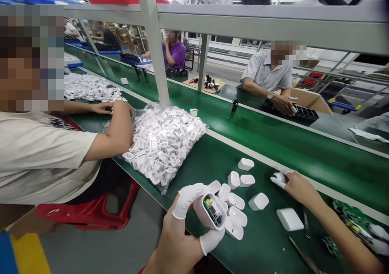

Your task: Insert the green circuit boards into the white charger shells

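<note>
My left hand [185, 225], in white finger cots, grips a white charger housing [209, 211] between thumb and fingers. Its open end faces me and shows a circuit board [214, 209] with a yellow part inside. Over the green bench my right hand [287, 179] has its fingers drawn together, also in finger cots. Something dark shows at those fingertips, too small to name. Several white housings [235, 201] lie between the hands. Another housing [290, 219] rests below my right wrist, beside a thin dark tool [306, 222].
A clear bag of white plastic parts [167, 140] lies at the bench edge, beside a seated co-worker [45, 152]. Circuit boards [355, 221] lie under my right forearm, near a metal tool [304, 255]. A green conveyor belt [258, 132] runs behind, beneath a shelf [273, 24].
</note>
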`<state>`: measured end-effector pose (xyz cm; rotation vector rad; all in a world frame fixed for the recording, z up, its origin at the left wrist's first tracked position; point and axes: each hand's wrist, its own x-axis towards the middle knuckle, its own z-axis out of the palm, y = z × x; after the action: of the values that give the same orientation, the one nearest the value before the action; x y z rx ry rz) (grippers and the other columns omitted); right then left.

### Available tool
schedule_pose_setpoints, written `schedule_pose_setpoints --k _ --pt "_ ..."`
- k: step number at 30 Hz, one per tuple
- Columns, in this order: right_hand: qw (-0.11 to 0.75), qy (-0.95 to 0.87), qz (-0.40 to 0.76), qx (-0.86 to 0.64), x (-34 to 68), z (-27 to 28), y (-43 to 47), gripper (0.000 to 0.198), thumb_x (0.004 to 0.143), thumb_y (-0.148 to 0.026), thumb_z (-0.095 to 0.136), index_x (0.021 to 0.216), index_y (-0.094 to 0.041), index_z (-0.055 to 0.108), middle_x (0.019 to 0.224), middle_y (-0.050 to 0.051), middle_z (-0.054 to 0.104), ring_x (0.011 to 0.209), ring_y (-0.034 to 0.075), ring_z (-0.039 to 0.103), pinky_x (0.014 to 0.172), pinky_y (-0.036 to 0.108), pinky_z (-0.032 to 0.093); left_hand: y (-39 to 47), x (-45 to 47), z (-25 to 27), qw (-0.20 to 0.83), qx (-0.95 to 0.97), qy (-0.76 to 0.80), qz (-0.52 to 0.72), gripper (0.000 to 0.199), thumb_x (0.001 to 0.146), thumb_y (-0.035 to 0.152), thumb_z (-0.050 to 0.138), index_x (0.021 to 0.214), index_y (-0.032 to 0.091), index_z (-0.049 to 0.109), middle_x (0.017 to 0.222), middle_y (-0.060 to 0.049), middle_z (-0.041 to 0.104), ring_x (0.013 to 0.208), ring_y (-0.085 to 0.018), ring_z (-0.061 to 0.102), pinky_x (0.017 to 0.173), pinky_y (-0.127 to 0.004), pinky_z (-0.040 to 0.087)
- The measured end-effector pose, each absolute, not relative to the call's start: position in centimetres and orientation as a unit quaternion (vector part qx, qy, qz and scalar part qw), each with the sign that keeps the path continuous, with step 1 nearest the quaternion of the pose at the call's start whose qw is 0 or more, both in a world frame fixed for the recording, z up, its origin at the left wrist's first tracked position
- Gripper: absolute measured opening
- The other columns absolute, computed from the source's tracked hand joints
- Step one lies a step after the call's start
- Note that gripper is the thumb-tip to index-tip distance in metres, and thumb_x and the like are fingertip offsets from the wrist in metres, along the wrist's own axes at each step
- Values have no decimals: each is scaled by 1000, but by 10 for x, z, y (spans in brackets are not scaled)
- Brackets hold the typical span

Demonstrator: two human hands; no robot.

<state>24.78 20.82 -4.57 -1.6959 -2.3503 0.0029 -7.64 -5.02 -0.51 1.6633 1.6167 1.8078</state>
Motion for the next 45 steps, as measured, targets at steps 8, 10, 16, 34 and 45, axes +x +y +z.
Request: schedule_pose_setpoints --k 8,10,16,34,45 --pt "250 -865 206 -383 184 31 71 37 96 -45 40 115 -21 62 105 8 69 97 25 65 87 37 52 -73 -48 11 55 605 530 592 59 74 17 71 127 27 46 115 -8 62 107 -24 63 91 -36 56" --pt "296 -849 327 -290 159 51 26 30 97 -39 49 121 -27 60 91 2 72 84 19 67 78 30 54 -78 -40 17 17 622 503 599 58 73 13 72 125 25 46 114 -8 62 109 -23 62 93 -35 55" --pt "329 -835 374 -234 135 77 -33 26 94 -22 55 114 -31 68 97 -2 73 88 17 68 73 22 52 -96 -33 24 -31 668 460 584 57 73 11 73 123 18 46 110 -9 61 108 -21 60 97 -34 53" --pt "406 -840 259 -249 133 93 -65 18 79 -6 58 77 -21 68 61 -4 65 60 14 68 53 16 50 -125 -22 37 -102 680 435 582 64 75 9 74 132 23 46 108 -3 70 108 -21 62 93 -37 57" --pt "386 -849 253 -258 135 98 -69 18 82 -8 57 71 -18 68 59 -2 63 56 14 65 52 18 47 -128 -22 32 -87 697 398 590 68 73 9 77 133 22 47 116 -2 68 116 -17 58 99 -28 53"
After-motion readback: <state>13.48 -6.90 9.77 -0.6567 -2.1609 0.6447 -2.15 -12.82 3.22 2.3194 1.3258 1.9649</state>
